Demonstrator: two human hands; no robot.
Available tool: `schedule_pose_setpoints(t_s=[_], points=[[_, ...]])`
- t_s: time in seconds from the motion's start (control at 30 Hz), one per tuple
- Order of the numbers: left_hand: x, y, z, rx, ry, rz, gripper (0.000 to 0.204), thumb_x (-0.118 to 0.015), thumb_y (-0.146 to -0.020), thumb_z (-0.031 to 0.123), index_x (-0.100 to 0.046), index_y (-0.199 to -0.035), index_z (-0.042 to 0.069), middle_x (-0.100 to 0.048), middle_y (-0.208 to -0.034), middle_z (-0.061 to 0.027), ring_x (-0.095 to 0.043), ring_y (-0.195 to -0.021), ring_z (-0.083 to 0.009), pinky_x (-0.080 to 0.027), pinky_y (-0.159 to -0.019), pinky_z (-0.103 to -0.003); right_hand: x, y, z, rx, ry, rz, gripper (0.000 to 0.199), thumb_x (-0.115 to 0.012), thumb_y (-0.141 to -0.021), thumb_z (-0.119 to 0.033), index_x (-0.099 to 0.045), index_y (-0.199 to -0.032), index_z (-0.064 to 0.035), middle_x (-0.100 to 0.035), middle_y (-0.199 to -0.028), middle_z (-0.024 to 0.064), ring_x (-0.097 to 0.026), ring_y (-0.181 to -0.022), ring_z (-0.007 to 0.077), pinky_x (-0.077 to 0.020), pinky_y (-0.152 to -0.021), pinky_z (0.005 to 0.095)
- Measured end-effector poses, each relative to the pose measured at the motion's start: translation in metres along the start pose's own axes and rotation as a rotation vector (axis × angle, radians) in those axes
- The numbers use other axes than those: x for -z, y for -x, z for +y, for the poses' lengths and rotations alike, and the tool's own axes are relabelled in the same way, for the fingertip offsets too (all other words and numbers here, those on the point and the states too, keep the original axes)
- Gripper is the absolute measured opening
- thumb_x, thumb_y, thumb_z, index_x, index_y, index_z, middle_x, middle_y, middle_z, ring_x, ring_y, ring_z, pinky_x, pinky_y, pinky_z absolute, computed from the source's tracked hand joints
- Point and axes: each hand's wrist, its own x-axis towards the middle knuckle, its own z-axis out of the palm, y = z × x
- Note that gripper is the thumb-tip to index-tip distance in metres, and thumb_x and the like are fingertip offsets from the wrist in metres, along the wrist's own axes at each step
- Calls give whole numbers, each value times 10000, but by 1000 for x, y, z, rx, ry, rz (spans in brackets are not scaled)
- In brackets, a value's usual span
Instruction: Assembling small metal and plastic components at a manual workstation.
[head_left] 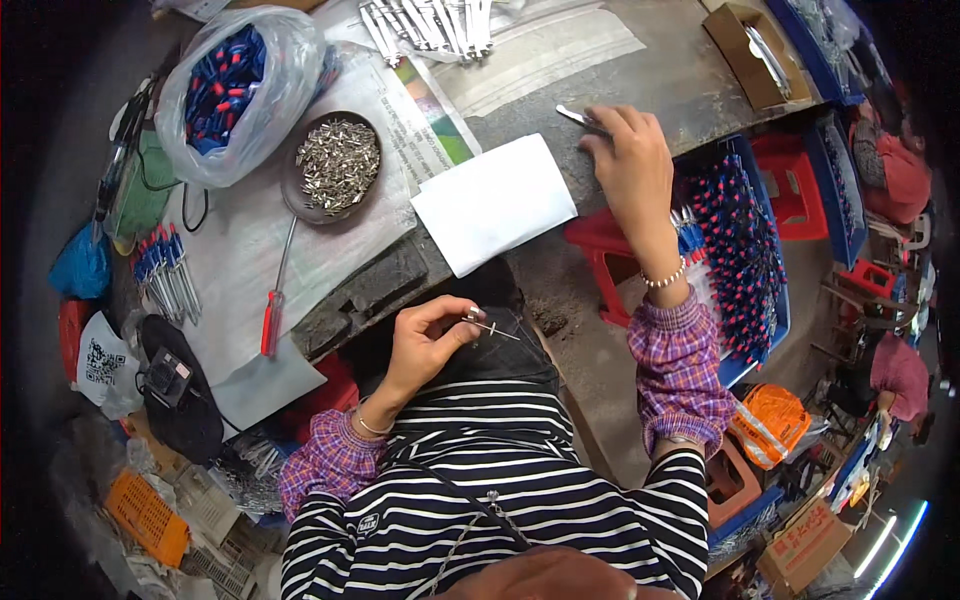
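My left hand [428, 342] is closed in a pinch, held over my lap at the table's near edge. Between thumb and fingertips is a thin metal rod [507, 334] with a small crosspiece. My right hand [635, 160] reaches forward over the tabletop, its fingers curled round one end of a slim white-and-silver piece [572, 115]. The fingertips partly hide that piece. Between my hands, a folded white sheet [495, 205] overhangs the table edge. To the left, a round dark bowl [289, 190] holds many small silver metal parts [338, 165].
A clear plastic bag [285, 60] of blue-and-red parts stands far left, with a red-handled screwdriver [270, 322] nearer. Slim white-and-silver pieces [430, 25] lie at the back. A blue crate [775, 290] of blue-and-red pens and a red stool [600, 240] stand right; other people sit beyond.
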Motion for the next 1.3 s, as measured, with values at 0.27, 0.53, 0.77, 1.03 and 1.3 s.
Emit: schedule_pose_setpoints(t_s=[0.27,0.53,0.77,1.03,1.3], points=[[2,2,-7,46,94,-13,115,-631,-819,-2,-629,-932,-23,-619,-855,-35,-581,-779,-92,-462,-703,-208,-9,2,15,34,-99,76,146,-636,-780,-65,-623,-923,-36,-623,-873,91,-587,-716,255,-467,-633,320],[-2,1,3,-27,121,34,134,-614,-847,16,-582,-969,-29,-600,-924,-56,-566,-851,-105,-453,-771,-226,30,97,-59,-1018,-1534,-234,267,-522,-927,-155,-539,-1083,61,-576,-900,101,-453,-598,83,-361,-520,202],[-11,-3,1,-67,55,61,153,-581,-857,-25,-561,-1007,-50,-603,-928,-75,-604,-856,-128,-484,-765,-229,24,148,-85,-1185,-1791,-285,400,-543,-918,-183,-484,-1199,95,-547,-926,72,-424,-662,82,-357,-589,199],[-16,-4,2,-170,-158,71,155,-605,-832,-41,-577,-982,-62,-612,-882,-68,-623,-811,-127,-497,-718,-221,20,162,-84,-1217,-1851,-376,415,-568,-904,-193,-489,-1200,88,-519,-795,20,-423,-630,70,-353,-553,195],[-20,-8,-1,-244,-294,177,166,-696,-719,20,-641,-874,-7,-649,-767,-87,-625,-672,-149,-479,-620,-240,14,169,-74,-1303,-1944,-492,399,-544,-917,-218,-484,-1178,77,-509,-755,26,-448,-602,77,-390,-536,211]])
